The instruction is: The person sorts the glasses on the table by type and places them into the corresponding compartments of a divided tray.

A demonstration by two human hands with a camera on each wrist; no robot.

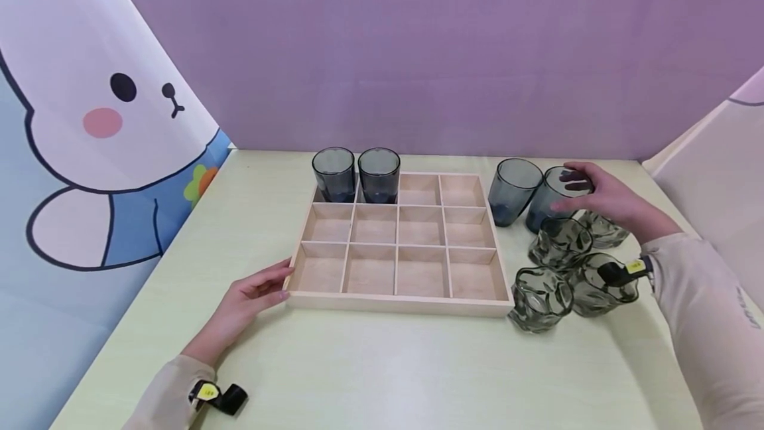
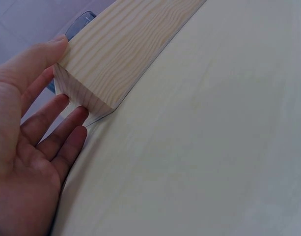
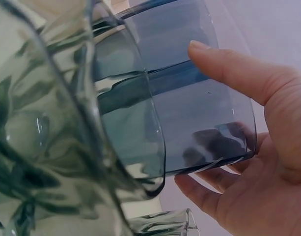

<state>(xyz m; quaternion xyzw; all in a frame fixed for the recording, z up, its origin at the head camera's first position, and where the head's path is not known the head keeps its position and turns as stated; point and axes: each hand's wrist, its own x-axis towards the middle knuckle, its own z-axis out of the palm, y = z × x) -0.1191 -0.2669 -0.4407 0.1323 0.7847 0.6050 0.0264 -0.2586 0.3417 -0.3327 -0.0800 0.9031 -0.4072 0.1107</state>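
My left hand (image 1: 253,297) holds the front left corner of a wooden compartment tray (image 1: 396,302); in the left wrist view, the thumb is at its top edge and fingertips touch its end face. Two tall blue-grey glasses, one (image 1: 334,178) beside another (image 1: 379,178), stand upright in the back row's two left compartments. Right of the tray, my right hand (image 1: 609,198) grips a tall blue-grey glass (image 3: 189,103) near its rim, thumb on one side and fingers behind. A similar glass (image 1: 513,194) stands just left of it, seemingly touching.
Several short, wavy smoky glasses cluster right of the tray, including a front one (image 1: 540,300) close to its corner and another (image 1: 561,244) just before the gripped glass. One (image 1: 605,231) is partly hidden by my right arm. A purple backdrop (image 1: 418,52) rises behind the table (image 1: 406,370).
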